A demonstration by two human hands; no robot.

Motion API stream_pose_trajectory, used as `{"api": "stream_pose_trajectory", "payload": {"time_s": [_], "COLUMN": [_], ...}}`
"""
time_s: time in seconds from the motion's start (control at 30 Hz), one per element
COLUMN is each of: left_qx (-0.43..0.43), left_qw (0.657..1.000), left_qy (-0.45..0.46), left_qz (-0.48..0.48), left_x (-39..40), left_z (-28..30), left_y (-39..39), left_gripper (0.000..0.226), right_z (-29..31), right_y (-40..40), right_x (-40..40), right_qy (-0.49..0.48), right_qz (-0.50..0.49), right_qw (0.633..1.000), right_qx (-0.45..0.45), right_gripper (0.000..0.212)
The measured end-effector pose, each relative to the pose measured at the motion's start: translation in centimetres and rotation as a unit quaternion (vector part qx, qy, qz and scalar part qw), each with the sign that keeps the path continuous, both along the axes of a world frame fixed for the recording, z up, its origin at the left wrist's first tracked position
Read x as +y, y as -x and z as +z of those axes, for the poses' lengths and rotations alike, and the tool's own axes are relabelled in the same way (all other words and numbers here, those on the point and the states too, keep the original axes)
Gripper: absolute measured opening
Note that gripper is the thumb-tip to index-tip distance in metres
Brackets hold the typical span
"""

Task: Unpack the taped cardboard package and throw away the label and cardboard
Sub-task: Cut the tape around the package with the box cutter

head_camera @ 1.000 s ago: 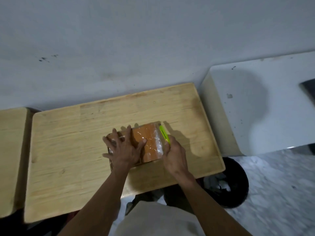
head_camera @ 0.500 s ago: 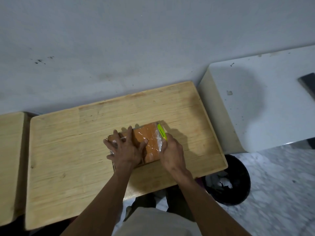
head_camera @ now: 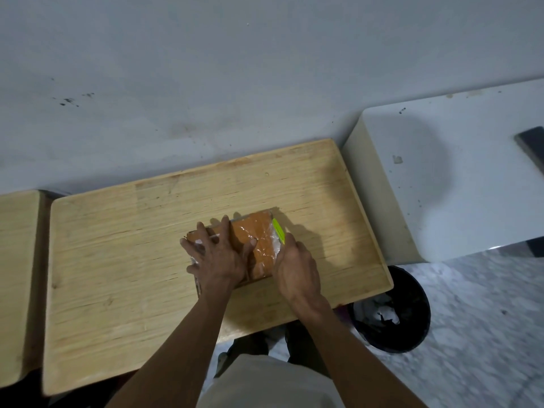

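Progress stands at the opening stage, judged from the present layout. Rectangular pale wooden tabletop (head_camera: 117, 260) serves as the landmark. Round black waste bin (head_camera: 391, 313) sits on the floor just off the tabletop's near right corner, with some crumpled pale scraps inside; whether these belong to this task cannot be told. Orange-brown cardboard package wrapped in clear glossy tape (head_camera: 259, 245) lies flat near the tabletop's centre, apparently closed and wrapped. Left hand (head_camera: 217, 260) rests on the package's left part, fingers spread wide and pressed flat to hold it down. Right hand (head_camera: 297, 269) is curled closed around a slim bright-green cutter (head_camera: 278, 229) at the package's right edge. No detached label is visible. Remaining: slit the tape, remove the contents, discard label and cardboard in the bin.
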State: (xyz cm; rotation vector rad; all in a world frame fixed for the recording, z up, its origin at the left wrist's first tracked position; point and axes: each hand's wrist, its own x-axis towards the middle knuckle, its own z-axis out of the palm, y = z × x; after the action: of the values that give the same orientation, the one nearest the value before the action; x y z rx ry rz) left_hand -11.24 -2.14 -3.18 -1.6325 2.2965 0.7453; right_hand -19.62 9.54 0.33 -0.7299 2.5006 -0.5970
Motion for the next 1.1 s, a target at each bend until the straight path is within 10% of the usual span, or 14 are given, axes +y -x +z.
{"api": "stream_pose_trajectory", "payload": {"time_s": [1.1], "left_qx": [0.012], "left_qw": [1.0], "left_qy": [-0.018], "left_qz": [0.004], "left_x": [0.0], "left_z": [-0.14], "left_y": [-0.04], "left_gripper": [0.085], "right_z": [0.32], "right_y": [0.51], "right_x": [-0.86], "right_qy": [0.003], "right_qz": [-0.011], "right_qw": [0.999], "right_qx": [0.03], "right_gripper": [0.039]}}
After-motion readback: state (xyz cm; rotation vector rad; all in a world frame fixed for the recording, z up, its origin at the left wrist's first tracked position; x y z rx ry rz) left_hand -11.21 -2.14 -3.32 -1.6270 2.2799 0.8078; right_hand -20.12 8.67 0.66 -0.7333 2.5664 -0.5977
